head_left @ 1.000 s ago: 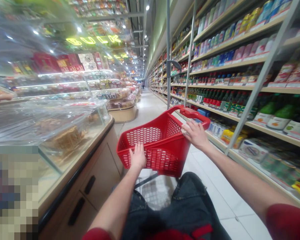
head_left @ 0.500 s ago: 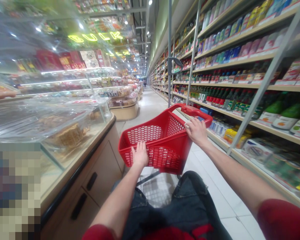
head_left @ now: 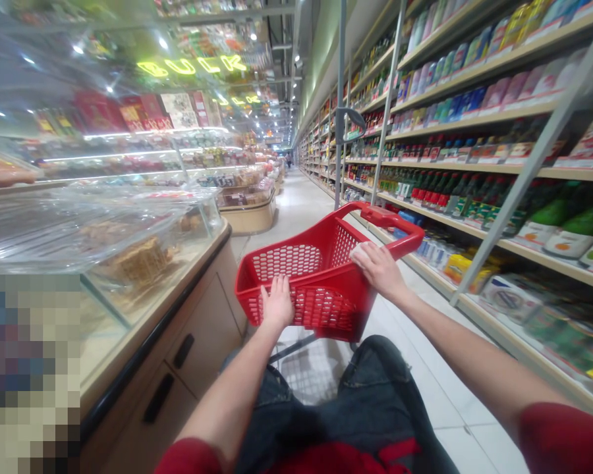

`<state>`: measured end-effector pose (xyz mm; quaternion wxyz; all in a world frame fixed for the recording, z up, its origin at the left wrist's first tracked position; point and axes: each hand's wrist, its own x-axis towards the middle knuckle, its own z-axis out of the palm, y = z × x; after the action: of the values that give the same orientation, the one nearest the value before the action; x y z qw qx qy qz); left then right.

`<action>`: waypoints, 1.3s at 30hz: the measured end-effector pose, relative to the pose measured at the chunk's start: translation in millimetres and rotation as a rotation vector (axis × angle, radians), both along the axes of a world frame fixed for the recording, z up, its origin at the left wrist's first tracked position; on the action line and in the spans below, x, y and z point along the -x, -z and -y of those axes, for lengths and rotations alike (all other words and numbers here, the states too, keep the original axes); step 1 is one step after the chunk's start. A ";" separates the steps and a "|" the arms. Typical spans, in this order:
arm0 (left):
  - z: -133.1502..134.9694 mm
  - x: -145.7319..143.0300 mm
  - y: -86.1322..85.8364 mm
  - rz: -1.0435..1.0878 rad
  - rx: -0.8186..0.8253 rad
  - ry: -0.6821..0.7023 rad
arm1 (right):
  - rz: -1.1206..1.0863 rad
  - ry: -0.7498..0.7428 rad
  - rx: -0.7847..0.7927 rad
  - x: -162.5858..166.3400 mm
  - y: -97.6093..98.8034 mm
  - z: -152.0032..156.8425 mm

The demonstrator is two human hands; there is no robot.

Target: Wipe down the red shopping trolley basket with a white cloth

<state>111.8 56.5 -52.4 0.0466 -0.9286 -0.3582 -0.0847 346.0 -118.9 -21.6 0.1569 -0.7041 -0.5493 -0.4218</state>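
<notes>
In the shop aisle, a person pushes a red basket cart (head_left: pixel 321 276). It sits right in front of their knees, between the glass food counter (head_left: pixel 128 257) on the left & the long shelves (head_left: pixel 474 171) on the right. The left hand (head_left: pixel 277 301) is curled over the near rim of the cart, fingers hooked on top. The right hand (head_left: pixel 378 266) lies on the right rim just under the red handle (head_left: pixel 390 224), and it seems to hold a small pale thing, maybe paper; can't tell what. To push well, I think both hands should stay snug on the rim & keep the cart straight down the middle of the floor (head_left: pixel 296 204), not bumping the counter or the low shelf.

Hard to see: the wheels are hidden under the cart and legs. The bottles (head_left: pixel 435 187) on the shelves are blurry, so labels can't be read. The bottom left corner is blocked out. Far end of the aisle is too small to make out.
</notes>
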 end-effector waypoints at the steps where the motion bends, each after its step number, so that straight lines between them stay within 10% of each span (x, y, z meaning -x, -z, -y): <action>1: 0.0 0.1 1.5 0.006 -0.009 0.002 | -0.020 0.040 -0.045 -4.1 -2.4 3.4; 39: 5.4 13.2 6.2 0.054 0.011 -0.075 | -0.097 0.015 0.125 57.1 26.0 -55.9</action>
<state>98.6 51.1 -58.5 0.0349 -0.9122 -0.3942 -0.1060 288.9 -62.9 -47.6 0.1362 -0.7362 -0.5609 -0.3532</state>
